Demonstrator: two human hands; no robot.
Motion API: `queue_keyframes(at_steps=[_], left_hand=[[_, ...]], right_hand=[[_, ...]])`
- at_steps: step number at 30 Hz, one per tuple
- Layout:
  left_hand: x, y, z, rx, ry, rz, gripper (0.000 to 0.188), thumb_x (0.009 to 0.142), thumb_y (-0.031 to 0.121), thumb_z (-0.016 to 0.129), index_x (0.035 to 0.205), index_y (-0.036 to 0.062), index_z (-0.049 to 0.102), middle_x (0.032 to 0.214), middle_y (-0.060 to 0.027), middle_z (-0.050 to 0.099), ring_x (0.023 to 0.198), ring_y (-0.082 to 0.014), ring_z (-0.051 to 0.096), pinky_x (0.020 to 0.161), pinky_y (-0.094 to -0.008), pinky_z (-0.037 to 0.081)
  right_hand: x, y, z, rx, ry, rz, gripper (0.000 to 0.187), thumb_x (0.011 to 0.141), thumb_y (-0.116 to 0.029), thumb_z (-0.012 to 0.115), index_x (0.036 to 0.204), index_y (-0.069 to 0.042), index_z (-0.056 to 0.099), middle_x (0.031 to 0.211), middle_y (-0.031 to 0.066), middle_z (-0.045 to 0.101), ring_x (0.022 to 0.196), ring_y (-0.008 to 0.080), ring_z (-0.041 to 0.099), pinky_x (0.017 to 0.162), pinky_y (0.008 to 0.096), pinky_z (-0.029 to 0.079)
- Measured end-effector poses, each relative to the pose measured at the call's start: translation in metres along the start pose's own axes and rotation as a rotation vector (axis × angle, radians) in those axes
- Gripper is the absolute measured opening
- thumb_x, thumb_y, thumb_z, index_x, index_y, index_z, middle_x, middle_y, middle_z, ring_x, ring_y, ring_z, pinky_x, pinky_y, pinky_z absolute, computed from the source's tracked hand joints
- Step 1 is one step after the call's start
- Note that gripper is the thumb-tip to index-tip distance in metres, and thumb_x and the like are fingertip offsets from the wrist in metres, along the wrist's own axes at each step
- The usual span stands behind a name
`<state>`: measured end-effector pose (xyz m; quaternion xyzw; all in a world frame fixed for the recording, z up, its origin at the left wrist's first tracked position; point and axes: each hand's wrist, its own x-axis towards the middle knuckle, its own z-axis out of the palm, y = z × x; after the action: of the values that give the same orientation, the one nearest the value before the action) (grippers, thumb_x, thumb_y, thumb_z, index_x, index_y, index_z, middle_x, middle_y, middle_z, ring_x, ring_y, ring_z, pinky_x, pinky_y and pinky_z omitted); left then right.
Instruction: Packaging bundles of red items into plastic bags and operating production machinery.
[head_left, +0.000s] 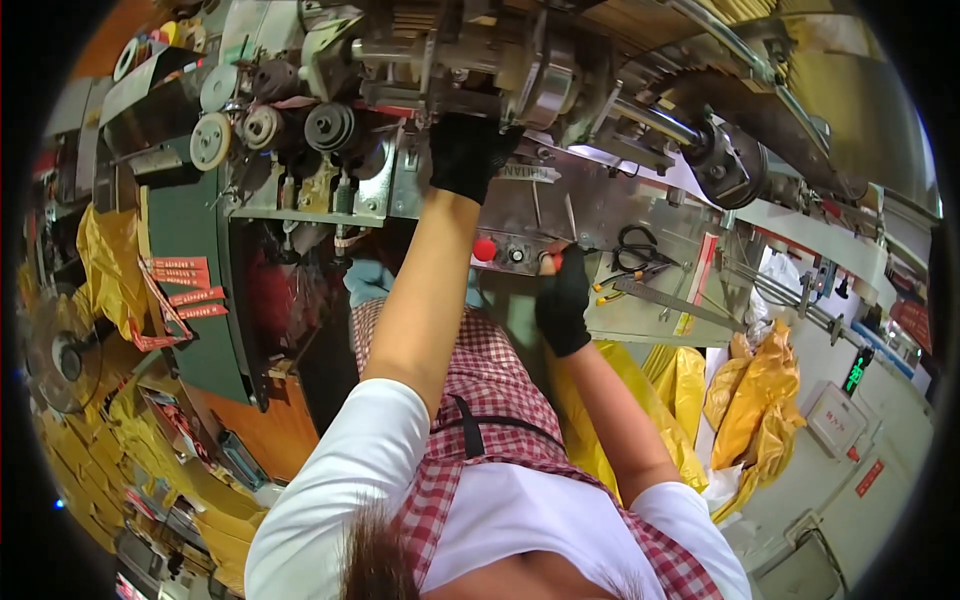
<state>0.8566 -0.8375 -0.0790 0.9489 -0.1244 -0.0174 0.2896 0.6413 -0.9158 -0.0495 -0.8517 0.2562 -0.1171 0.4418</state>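
My left hand (pixel 465 160), in a black glove, reaches forward into the metal machine (pixel 455 65), under its rollers and shaft. Its fingers are hidden there, so its grip does not show. Nearer to me, my black-gloved right hand (pixel 565 308) is closed at the edge of the machine's front ledge. Something red (pixel 557 261) shows at its bare thumb and fingertips, too small to make out. Left of it on the panel are a red push button (pixel 484 249) and a black knob (pixel 516 254). Black-handled scissors (pixel 637 248) lie just right of that hand.
A metal ruler (pixel 675 301) and several hand tools lie on the ledge at right. Pulley wheels (pixel 330 127) stand at left, and a toothed circular blade (pixel 700 95) at far right. Yellow plastic bags (pixel 765 390) hang at right. A fan (pixel 68 350) is at far left.
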Motion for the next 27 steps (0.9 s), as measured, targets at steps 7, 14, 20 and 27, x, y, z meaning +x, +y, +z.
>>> queue_keyframes(at_steps=[7,14,20,27], left_hand=[[-0.008,-0.013,0.003,-0.229,0.197,0.206,0.037,0.071,0.042,0.068,0.09,0.0107,0.067,0.079,-0.01,0.067,0.077,-0.0295,0.064,0.065,-0.0396,0.049],[-0.002,-0.009,0.004,-0.209,0.434,0.298,0.043,0.07,0.045,0.067,0.096,0.0101,0.065,0.087,-0.0124,0.066,0.081,-0.0316,0.063,0.068,-0.0411,0.05],[-0.007,-0.005,-0.008,-0.2,0.124,0.146,0.048,0.072,0.047,0.065,0.102,0.0095,0.063,0.099,-0.0132,0.064,0.091,-0.0315,0.062,0.076,-0.0419,0.049],[-0.001,-0.018,0.025,0.003,0.411,0.284,0.055,0.073,0.05,0.064,0.112,0.0118,0.061,0.107,-0.0118,0.063,0.095,-0.0314,0.061,0.078,-0.0417,0.049]], right_hand=[[0.034,-0.074,0.014,-0.157,-0.294,-0.297,0.011,0.088,-0.013,0.054,0.095,-0.004,0.055,0.084,0.0138,0.055,0.074,0.0312,0.057,0.065,0.0366,0.045],[0.037,-0.077,0.037,-0.109,-0.188,-0.301,0.011,0.088,-0.012,0.053,0.096,-0.005,0.054,0.084,0.0129,0.054,0.072,0.029,0.057,0.065,0.0358,0.045],[0.036,-0.085,0.045,-0.145,-0.163,-0.289,0.009,0.089,-0.011,0.052,0.095,-0.005,0.054,0.083,0.0115,0.054,0.072,0.0262,0.057,0.064,0.0349,0.045],[0.04,-0.08,0.047,-0.175,-0.141,-0.301,0.008,0.088,-0.01,0.053,0.094,-0.006,0.054,0.082,0.0118,0.054,0.07,0.0278,0.057,0.063,0.0356,0.045]])
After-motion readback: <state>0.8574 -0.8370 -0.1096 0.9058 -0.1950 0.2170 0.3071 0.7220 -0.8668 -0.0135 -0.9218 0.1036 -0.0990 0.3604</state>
